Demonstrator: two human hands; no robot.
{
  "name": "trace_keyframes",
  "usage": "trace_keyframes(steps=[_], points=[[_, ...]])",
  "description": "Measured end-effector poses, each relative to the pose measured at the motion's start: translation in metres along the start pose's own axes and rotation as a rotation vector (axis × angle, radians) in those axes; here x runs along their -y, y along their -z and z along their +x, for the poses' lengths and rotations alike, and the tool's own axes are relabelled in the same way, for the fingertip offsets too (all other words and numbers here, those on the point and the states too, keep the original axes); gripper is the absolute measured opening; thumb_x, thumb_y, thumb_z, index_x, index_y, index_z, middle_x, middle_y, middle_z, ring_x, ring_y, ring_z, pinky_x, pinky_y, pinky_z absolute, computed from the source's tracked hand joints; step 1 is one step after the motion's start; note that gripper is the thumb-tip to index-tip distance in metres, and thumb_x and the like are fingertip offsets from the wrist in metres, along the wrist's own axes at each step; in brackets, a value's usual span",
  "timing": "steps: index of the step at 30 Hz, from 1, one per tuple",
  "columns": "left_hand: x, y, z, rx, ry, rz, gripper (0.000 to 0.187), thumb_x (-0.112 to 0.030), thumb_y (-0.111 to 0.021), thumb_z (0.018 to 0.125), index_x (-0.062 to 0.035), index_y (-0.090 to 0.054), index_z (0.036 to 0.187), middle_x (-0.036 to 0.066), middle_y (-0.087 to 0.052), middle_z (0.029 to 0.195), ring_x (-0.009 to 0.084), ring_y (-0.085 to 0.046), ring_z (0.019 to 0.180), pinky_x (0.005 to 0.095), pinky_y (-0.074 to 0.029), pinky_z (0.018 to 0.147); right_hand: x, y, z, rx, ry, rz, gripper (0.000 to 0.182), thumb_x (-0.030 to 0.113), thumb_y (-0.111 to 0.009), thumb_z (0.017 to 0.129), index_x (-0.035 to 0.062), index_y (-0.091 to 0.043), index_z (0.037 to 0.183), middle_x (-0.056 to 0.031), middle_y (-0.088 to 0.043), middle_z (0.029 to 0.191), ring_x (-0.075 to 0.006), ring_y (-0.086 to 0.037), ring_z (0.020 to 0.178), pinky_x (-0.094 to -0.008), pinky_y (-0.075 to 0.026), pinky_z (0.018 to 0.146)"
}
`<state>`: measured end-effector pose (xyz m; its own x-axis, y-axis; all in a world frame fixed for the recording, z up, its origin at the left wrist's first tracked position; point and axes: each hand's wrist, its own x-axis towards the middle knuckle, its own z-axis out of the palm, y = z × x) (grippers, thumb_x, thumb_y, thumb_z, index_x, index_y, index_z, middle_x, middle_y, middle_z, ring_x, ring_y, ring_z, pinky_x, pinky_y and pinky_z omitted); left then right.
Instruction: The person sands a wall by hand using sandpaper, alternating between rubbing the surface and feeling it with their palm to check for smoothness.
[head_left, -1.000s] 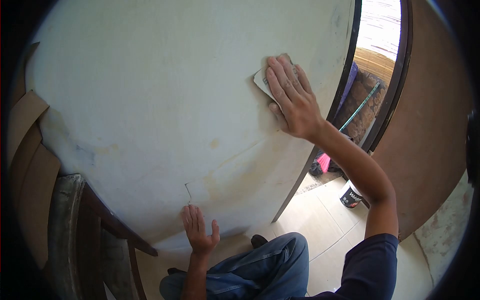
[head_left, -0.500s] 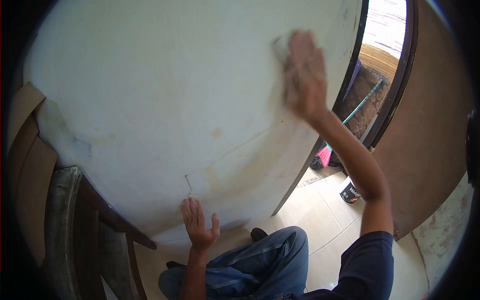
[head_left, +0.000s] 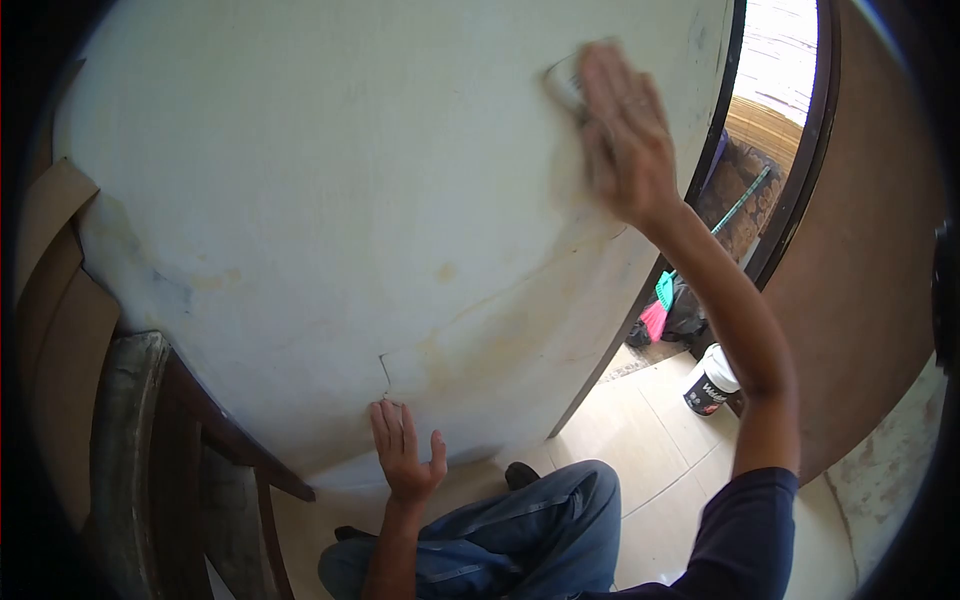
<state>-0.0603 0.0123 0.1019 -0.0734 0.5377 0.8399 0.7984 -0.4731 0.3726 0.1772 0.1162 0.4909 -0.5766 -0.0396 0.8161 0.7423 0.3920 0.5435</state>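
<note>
A large whitish panel [head_left: 300, 200], with yellowish patches and a short dark crack [head_left: 385, 370], stands in front of me. My right hand [head_left: 630, 140] is high on its right part, pressing a pale, thin sheet that looks like sandpaper [head_left: 567, 85] against the surface. Most of this sheet is hidden under the fingers, which are slightly blurred. Lower down, my left hand [head_left: 407, 462] rests open with its fingertips on the panel just below the crack, thumb held apart.
Wooden furniture [head_left: 130, 440] and curved brown boards [head_left: 75, 280] stand at the left. Beyond the panel's right edge are a doorway, a broom with pink and green bristles [head_left: 655, 318], and a white-and-black paint bucket [head_left: 708, 385] on the tiled floor [head_left: 640, 440]. A brown panel [head_left: 860, 250] curves at far right.
My right hand has moved slightly up and to the right with the sheet on the panel. The left hand stays in place on the panel. The view has shifted a little, showing more of the bucket.
</note>
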Motion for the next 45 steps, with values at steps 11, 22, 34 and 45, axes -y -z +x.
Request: trace_keyframes(steps=[11, 22, 34, 45], points=[[0.000, 0.005, 0.000, -0.002, -0.031, -0.021, 0.069, -0.015, -0.066, 0.084, 0.0066, -0.039, 0.144, 0.033, -0.035, 0.149, 0.0536, -0.030, 0.140, 0.0581, -0.028, 0.113, 0.024, -0.019, -0.028, 0.033, 0.220, 0.151, 0.067, 0.012, -0.060, 0.087, 0.0140, -0.040, 0.151, -0.0047, -0.038, 0.157, -0.0222, -0.036, 0.145, -0.0531, -0.027, 0.116], [0.002, 0.004, 0.001, -0.016, -0.021, -0.003, 0.068, -0.016, -0.066, 0.085, 0.0055, -0.040, 0.144, 0.033, -0.035, 0.150, 0.0531, -0.030, 0.140, 0.0573, -0.029, 0.112, 0.058, -0.015, -0.030, 0.413, 0.645, 0.350, 0.060, 0.006, -0.057, 0.086, 0.0084, -0.048, 0.146, -0.0108, -0.044, 0.153, -0.0245, -0.042, 0.141, -0.0486, -0.027, 0.117], [0.003, 0.007, 0.007, -0.061, -0.020, 0.007, 0.064, -0.020, -0.066, 0.086, 0.0057, -0.044, 0.141, 0.032, -0.040, 0.147, 0.0514, -0.034, 0.139, 0.0591, -0.030, 0.112, 0.078, -0.015, 0.033, 0.200, 0.406, 0.141, 0.063, 0.011, -0.059, 0.088, 0.0125, -0.042, 0.149, -0.0037, -0.042, 0.155, -0.0209, -0.039, 0.143, -0.0492, -0.028, 0.117], [-0.001, 0.012, 0.004, -0.077, -0.016, -0.010, 0.062, -0.020, -0.066, 0.087, 0.0058, -0.045, 0.140, 0.030, -0.041, 0.147, 0.0504, -0.036, 0.139, 0.0587, -0.031, 0.111, 0.109, -0.028, 0.026, 0.268, 0.514, 0.203, 0.056, 0.023, -0.053, 0.095, 0.0156, -0.040, 0.150, -0.0012, -0.042, 0.154, -0.0174, -0.036, 0.144, -0.0409, -0.027, 0.120]])
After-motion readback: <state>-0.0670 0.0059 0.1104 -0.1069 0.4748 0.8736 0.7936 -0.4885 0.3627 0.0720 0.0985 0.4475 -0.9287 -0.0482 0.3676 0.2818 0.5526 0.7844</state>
